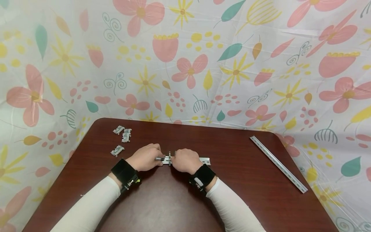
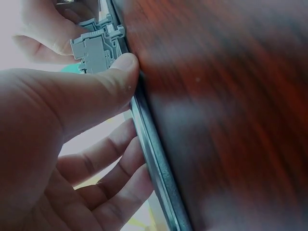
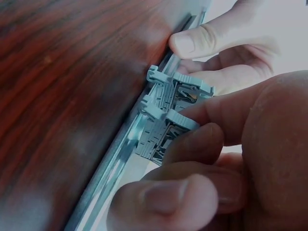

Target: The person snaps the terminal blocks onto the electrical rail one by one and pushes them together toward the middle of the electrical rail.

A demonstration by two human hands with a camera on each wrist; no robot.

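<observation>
A slotted metal DIN rail [image 1: 205,160] lies on the table in front of me. Two grey terminal blocks stand side by side across it: one [image 3: 161,86] closer to my left hand, the other [image 3: 153,132] at my right fingers. My left hand [image 1: 146,158] pinches the rail near its left end, thumb along the near edge and fingers at the far side. My right hand [image 1: 186,160], fingers curled, grips the right-hand block. Whether that block's foot is clipped on the rail is hidden.
Several loose terminal blocks [image 1: 117,150] lie at the table's left. A longer DIN rail [image 1: 278,163] rests slanted near the right edge. Patterned cloth [image 1: 191,103] hangs behind the dark wooden table [image 1: 232,193].
</observation>
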